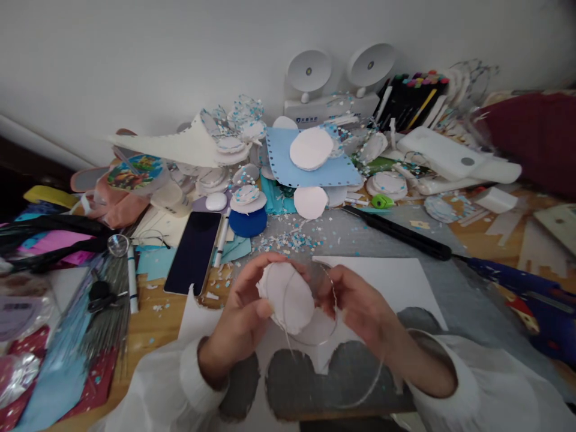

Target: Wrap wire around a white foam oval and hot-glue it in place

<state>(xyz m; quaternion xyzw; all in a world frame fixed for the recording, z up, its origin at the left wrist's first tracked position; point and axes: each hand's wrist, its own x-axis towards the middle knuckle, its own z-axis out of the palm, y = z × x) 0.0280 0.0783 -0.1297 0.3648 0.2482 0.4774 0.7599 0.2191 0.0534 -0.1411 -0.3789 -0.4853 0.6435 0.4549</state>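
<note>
My left hand pinches a round white paper disc between thumb and fingers, holding it up over the table. My right hand is closed on a thin silvery wire loop that curves around the disc's edge and trails down toward my right sleeve. Both hands hover above a white sheet with round holes cut out of its near edge.
A dark phone lies left of the hands, a pen and glasses further left. A black tool lies at the right. White discs, a blue sheet, confetti scraps and craft clutter fill the back.
</note>
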